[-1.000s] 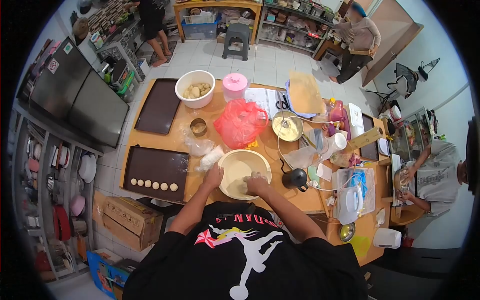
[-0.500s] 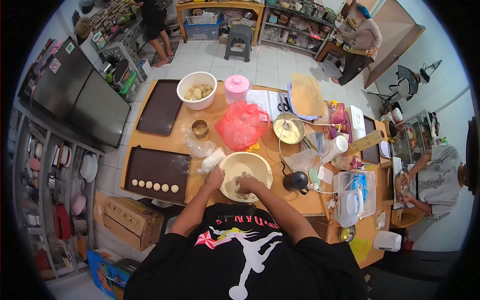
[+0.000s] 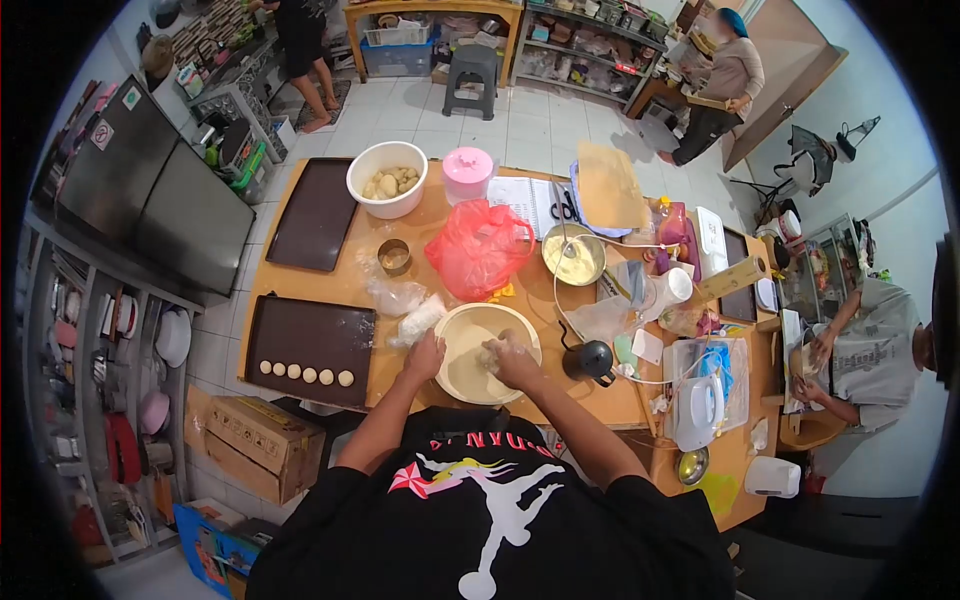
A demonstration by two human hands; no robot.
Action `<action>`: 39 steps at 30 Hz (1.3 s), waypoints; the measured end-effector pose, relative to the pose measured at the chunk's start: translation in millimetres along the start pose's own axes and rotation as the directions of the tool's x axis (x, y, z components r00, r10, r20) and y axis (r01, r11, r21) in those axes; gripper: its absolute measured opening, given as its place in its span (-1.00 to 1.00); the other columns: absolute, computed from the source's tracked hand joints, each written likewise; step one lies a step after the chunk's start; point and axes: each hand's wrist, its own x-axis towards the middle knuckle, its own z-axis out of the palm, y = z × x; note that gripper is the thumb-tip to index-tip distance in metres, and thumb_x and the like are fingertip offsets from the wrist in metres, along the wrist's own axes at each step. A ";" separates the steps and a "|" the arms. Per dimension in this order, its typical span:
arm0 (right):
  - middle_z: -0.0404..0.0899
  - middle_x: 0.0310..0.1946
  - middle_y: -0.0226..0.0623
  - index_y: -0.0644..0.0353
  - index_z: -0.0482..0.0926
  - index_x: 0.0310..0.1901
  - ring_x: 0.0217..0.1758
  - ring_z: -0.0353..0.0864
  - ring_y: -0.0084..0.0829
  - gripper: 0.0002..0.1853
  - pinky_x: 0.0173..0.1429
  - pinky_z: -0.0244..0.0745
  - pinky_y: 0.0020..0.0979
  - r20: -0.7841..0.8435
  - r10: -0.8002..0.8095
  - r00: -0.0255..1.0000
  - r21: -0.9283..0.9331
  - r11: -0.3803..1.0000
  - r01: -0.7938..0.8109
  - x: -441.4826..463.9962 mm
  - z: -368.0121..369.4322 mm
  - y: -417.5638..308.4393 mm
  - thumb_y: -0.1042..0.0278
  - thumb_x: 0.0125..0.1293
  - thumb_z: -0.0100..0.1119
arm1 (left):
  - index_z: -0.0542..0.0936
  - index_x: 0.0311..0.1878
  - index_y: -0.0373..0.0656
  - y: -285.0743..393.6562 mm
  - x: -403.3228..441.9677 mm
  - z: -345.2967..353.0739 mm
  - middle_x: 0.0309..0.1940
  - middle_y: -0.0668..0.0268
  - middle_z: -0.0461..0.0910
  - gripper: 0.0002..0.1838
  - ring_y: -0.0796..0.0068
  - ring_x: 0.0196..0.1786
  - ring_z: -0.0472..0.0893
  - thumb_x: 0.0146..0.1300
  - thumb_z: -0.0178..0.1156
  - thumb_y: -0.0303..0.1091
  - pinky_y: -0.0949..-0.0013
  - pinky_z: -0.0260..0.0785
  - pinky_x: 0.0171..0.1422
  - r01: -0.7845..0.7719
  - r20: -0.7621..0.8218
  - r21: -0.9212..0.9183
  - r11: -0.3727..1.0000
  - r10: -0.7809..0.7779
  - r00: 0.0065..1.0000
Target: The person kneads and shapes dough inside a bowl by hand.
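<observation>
A cream-coloured basin (image 3: 463, 325) stands at the near edge of the table, right in front of me. My left hand (image 3: 425, 357) is closed on its left rim and steadies it. Inside the basin, my right hand (image 3: 513, 363) has curled fingers coated with pale, sticky-looking dough; what lies within them is hidden. Left of the basin is a clear plastic bag of white powder (image 3: 421, 318), close to my left hand. A dark baking tray (image 3: 310, 335) farther left carries a row of several small dough balls (image 3: 309, 375).
Beyond the basin lie a red plastic bag (image 3: 478, 248), a white tub of pale round pieces (image 3: 355, 178), a metal ring (image 3: 395, 258) and a bowl of yellowish mixture (image 3: 590, 268). A dark kettle (image 3: 590, 362) stands to the right. Other people work around the room.
My right hand has lifted slightly and shifted right inside the basin. My left hand stays on the rim. The whole view has shifted a little.
</observation>
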 end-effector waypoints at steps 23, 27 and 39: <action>0.61 -0.10 0.15 0.24 0.53 0.01 0.02 0.61 0.03 -0.45 0.13 0.45 -0.02 0.216 0.386 0.897 -0.162 0.920 -0.357 42.9 56.9 18.3 -0.15 0.43 -0.16 | 0.36 0.03 -0.28 -6.8 1.4 1.2 -0.19 -0.23 0.58 -0.61 -0.29 -0.09 0.57 0.40 -0.03 -0.11 -0.17 0.38 0.04 -0.053 -0.015 0.036 0.998 0.054 0.998; 0.62 -0.07 0.11 0.31 0.58 0.03 0.04 0.61 0.04 -0.30 0.17 0.45 -0.06 0.224 0.473 0.852 -0.124 0.881 -0.456 53.3 44.1 11.1 -0.30 0.36 -0.12 | 0.36 0.03 -0.28 -4.7 2.6 0.3 -0.19 -0.24 0.58 -0.61 -0.29 -0.10 0.57 0.40 -0.02 -0.10 -0.18 0.38 0.03 -0.040 -0.020 0.049 0.998 0.041 0.999; 0.65 -0.27 -0.12 0.24 0.59 -0.03 -0.33 0.69 -0.35 -0.65 -0.35 0.60 -0.31 0.428 0.499 0.754 0.601 0.466 -0.650 15.7 20.6 39.6 0.16 0.28 0.15 | 0.39 0.00 -0.28 -8.4 4.7 4.6 -0.20 -0.21 0.58 -0.62 -0.27 -0.09 0.56 0.40 -0.03 -0.10 -0.17 0.37 0.03 -0.032 -0.004 -0.008 0.999 0.032 0.999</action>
